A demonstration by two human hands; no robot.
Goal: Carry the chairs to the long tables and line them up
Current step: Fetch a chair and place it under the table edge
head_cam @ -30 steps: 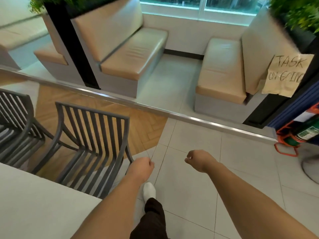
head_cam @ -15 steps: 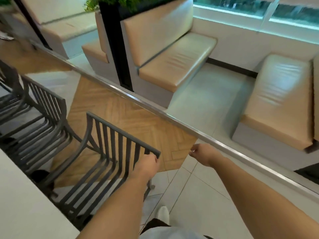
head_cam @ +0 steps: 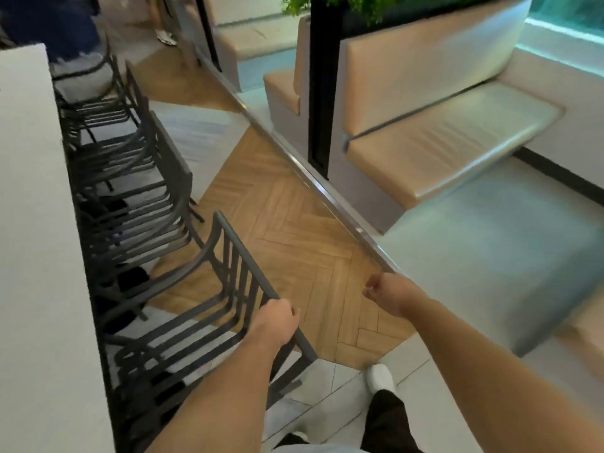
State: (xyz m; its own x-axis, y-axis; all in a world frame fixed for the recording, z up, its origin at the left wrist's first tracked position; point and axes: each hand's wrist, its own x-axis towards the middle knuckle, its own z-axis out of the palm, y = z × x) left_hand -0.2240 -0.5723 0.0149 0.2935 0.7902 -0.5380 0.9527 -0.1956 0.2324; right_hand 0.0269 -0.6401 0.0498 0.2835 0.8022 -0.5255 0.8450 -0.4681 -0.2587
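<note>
The fingers of the left hand (head_cam: 276, 322) are curled over the top rail of the nearest chair (head_cam: 209, 308), gripping it at the near end of the backrest, knuckles up and thumb tucked out of sight beneath. The right hand (head_cam: 389, 294) hangs free in the air to the right of that chair, well apart from it, its fingers folded loosely inward into a soft fist around nothing.

The gripped chair is dark grey with a slatted back and seat and curved arms. It stands with its seat turned toward the long table (head_cam: 36, 256), whose pale top runs along the left side from near to far. Its front edge sits just beside the table's edge, and whether its back legs rest flat on the floor I cannot tell. Beyond it, further along the same side of the table, stands a row of other chairs (head_cam: 137, 178) of the same make, pushed in and blurred.

Under the chair the floor is herringbone wood (head_cam: 294, 243), bordered by pale tiles near the person's white shoe (head_cam: 380, 377). A metal strip (head_cam: 313, 181) runs diagonally across the floor, and past it, to the right, stand tan padded booth benches (head_cam: 451, 132) with a black post and green plants (head_cam: 359, 4) above.
</note>
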